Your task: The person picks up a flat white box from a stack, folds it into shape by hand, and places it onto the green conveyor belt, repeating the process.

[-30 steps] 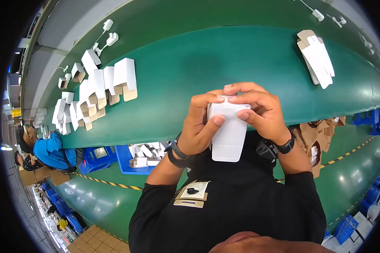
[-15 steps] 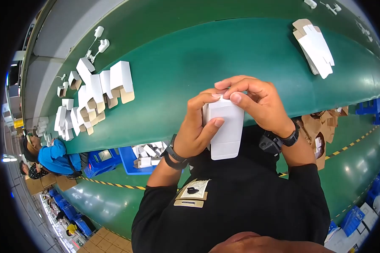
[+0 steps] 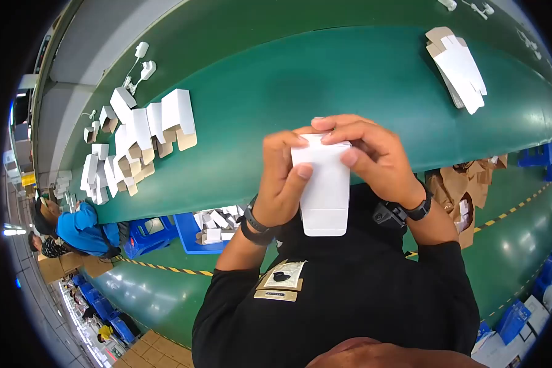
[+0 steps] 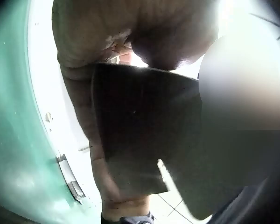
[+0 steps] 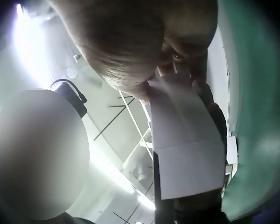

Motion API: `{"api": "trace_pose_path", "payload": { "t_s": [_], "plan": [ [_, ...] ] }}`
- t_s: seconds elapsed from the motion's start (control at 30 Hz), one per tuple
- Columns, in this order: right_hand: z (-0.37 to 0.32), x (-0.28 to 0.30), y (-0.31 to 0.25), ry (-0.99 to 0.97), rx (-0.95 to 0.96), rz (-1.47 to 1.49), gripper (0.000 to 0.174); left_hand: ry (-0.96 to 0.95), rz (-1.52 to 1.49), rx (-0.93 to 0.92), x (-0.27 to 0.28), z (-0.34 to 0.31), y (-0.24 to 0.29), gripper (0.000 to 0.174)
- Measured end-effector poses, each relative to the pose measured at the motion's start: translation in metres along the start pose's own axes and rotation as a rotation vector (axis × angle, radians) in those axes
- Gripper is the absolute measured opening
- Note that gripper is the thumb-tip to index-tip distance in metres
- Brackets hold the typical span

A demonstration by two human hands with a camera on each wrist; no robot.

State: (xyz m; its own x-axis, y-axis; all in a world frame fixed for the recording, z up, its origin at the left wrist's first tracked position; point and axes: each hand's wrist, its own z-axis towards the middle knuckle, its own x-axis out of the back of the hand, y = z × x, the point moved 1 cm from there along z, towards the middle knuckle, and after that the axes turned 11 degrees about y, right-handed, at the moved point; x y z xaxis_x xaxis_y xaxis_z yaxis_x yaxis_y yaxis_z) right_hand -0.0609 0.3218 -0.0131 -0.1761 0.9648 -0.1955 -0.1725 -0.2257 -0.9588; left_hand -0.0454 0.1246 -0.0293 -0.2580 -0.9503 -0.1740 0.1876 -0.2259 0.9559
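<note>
Both hands hold one white cardboard box [image 3: 326, 184] in front of the chest, over the table's near edge. The left hand [image 3: 281, 178] grips its left side, thumb on the front face and fingers behind and at the top. From the other side the right hand [image 3: 374, 159] pinches the upper right corner, its fingers laid across the top edge. A creased flap extends at the box's lower end. In the left wrist view the box [image 4: 130, 126] appears dark against the palm; in the right wrist view its white side [image 5: 189, 140] and folded end show.
Several part-folded white boxes [image 3: 178, 113] stand at the left of the green table [image 3: 245, 110]. Flat box blanks [image 3: 460, 73] lie stacked at the right. White adapters [image 3: 147, 70] sit along the back. Below are a blue bin [image 3: 193, 242] of small boxes and a brown carton [image 3: 466, 214].
The right thumb has come down from the top edge to the box's right side. The box has shifted slightly left and turned more upright, with both hands still on it.
</note>
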Motion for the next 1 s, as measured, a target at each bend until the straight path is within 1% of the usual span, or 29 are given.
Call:
{"api": "trace_pose_path", "payload": {
  "t_s": [0.03,0.07,0.1,0.13,0.17,0.2,0.23,0.27,0.3,0.33,0.37,0.4,0.43,0.47,0.5,0.53,0.57,0.6,0.63,0.67,0.7,0.73,0.77,0.83,0.87,0.9,0.93,0.97,1.0],
  "plan": [
    [0.001,-0.001,0.0,-0.005,0.072,-0.039,0.02,0.059,-0.145,0.08,-0.001,0.0,0.001,0.054],
    [0.003,-0.003,0.0,-0.016,0.147,-0.073,0.021,0.075,-0.137,0.064,-0.002,0.001,0.001,0.054],
    [0.003,-0.004,0.003,-0.046,0.161,-0.062,0.021,0.067,-0.309,0.15,-0.003,0.002,-0.001,0.064],
    [0.003,0.0,0.009,0.027,0.154,-0.069,0.021,0.064,-0.477,0.223,-0.004,0.003,-0.002,0.074],
    [0.007,0.002,0.014,0.09,0.149,-0.07,0.022,0.102,-0.518,0.333,-0.006,0.003,-0.003,0.079],
    [0.01,0.003,0.018,0.038,0.172,-0.042,0.022,0.14,-0.559,0.438,-0.008,0.001,-0.004,0.083],
    [0.012,0.006,0.021,0.087,0.147,-0.024,0.024,0.173,-0.542,0.397,-0.006,-0.001,-0.003,0.083],
    [0.015,0.007,0.021,0.14,0.121,-0.013,0.028,0.166,-0.499,0.365,-0.006,-0.004,-0.005,0.082],
    [0.019,0.006,0.017,0.104,0.138,-0.002,0.028,0.152,-0.457,0.338,-0.006,-0.004,-0.008,0.082],
    [0.021,0.007,0.009,0.099,0.112,-0.066,0.032,0.131,-0.421,0.318,-0.006,-0.001,-0.008,0.081],
    [0.026,0.011,0.002,0.1,0.086,-0.137,0.037,0.197,-0.258,0.215,0.011,0.005,-0.003,0.079],
    [0.034,0.031,-0.004,0.163,0.214,-0.482,0.041,0.262,-0.099,0.119,0.038,0.014,0.009,0.077],
    [0.041,0.062,-0.01,0.236,0.342,-0.83,0.045,0.409,0.191,-0.01,0.067,0.023,0.019,0.075],
    [0.044,0.092,-0.01,0.379,0.374,-1.095,0.046,0.527,0.378,-0.185,0.084,0.036,0.043,0.067],
    [0.045,0.126,-0.008,0.531,0.405,-1.358,0.047,0.645,0.857,-0.217,0.111,0.043,0.066,0.06],
    [0.044,0.173,0.003,0.566,0.402,-1.562,0.048,0.696,1.12,-0.39,0.143,0.05,0.073,0.057],
    [0.041,0.207,0.01,0.606,0.39,-1.766,0.049,0.74,1.382,-0.565,0.172,0.055,0.071,0.055],
    [0.038,0.213,0.009,0.621,0.399,-1.775,0.049,0.77,1.485,-0.52,0.197,0.058,0.069,0.056],
    [0.035,0.219,0.009,0.58,0.288,-1.817,0.049,0.795,1.588,-0.473,0.213,0.061,0.067,0.057],
    [0.031,0.223,0.007,0.537,0.168,-1.854,0.048,0.788,1.575,-0.487,0.226,0.061,0.06,0.057],
    [0.027,0.227,0.005,0.493,0.047,-1.885,0.047,0.833,1.636,-0.331,0.237,0.063,0.054,0.054],
    [0.025,0.23,0.002,0.507,0.039,-1.89,0.047,0.871,1.693,-0.168,0.241,0.067,0.052,0.051],
    [0.025,0.231,0.001,0.49,0.071,-1.858,0.044,0.855,1.688,-0.171,0.242,0.068,0.048,0.051],
    [0.022,0.233,0.003,0.452,0.112,-1.792,0.039,0.853,1.877,-0.174,0.237,0.063,0.043,0.05],
    [0.022,0.241,0.008,0.445,0.189,-1.758,0.034,0.837,1.971,-0.186,0.233,0.062,0.04,0.05],
    [0.021,0.251,0.013,0.454,0.256,-1.728,0.03,0.842,1.975,-0.189,0.223,0.062,0.043,0.049],
    [0.022,0.241,0.005,0.55,0.274,-1.732,0.028,0.834,1.968,-0.202,0.208,0.062,0.047,0.048],
    [0.026,0.22,-0.007,0.645,0.294,-1.746,0.025,0.791,1.89,-0.309,0.184,0.062,0.051,0.048],
    [0.03,0.204,-0.016,0.689,0.389,-1.759,0.023,0.761,1.804,-0.407,0.153,0.06,0.052,0.049]
  ]
}}
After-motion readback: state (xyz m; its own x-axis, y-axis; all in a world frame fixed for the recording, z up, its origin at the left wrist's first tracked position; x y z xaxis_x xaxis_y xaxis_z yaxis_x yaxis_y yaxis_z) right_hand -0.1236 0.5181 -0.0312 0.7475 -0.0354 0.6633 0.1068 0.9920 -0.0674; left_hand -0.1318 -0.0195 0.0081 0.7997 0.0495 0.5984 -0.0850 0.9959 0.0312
